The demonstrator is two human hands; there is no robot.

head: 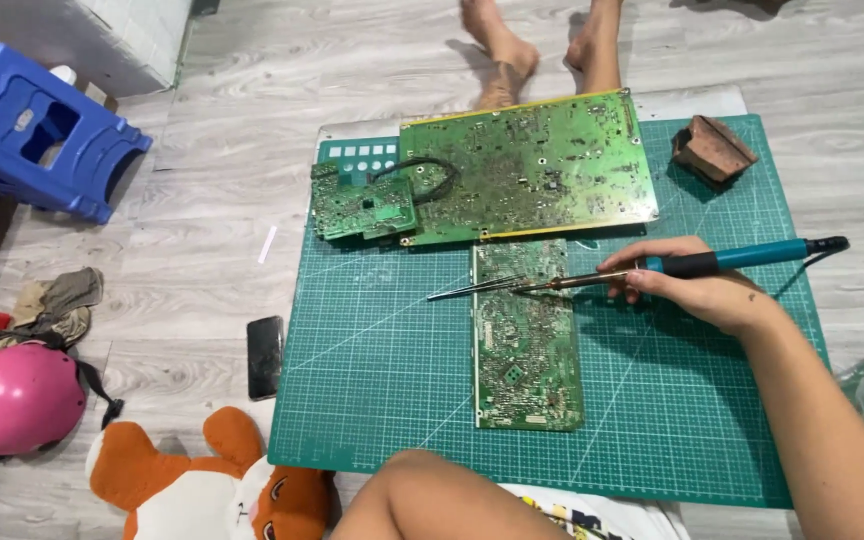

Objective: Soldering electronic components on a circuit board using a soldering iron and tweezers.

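Note:
My right hand point(697, 290) grips a soldering iron point(722, 260) with a teal and black handle. Its thin metal tip points left over the top of a narrow green circuit board point(527, 360), which lies upright on a green cutting mat point(372, 370). Slim metal tweezers point(467, 290) lie across that board's upper left edge, close to the iron's tip. A large green circuit board point(527, 165) lies at the mat's far side, with a small board point(362, 205) and a black wire loop at its left. My left hand is out of view; my bare knee point(432, 490) shows at the bottom.
A brown block point(712, 148) sits on the mat's far right corner. On the wooden floor to the left are a dark phone point(265, 355), a blue plastic stool point(37, 125), a pink helmet point(17, 395) and an orange plush toy point(202, 485). Another person's bare feet point(500, 60) rest beyond the mat.

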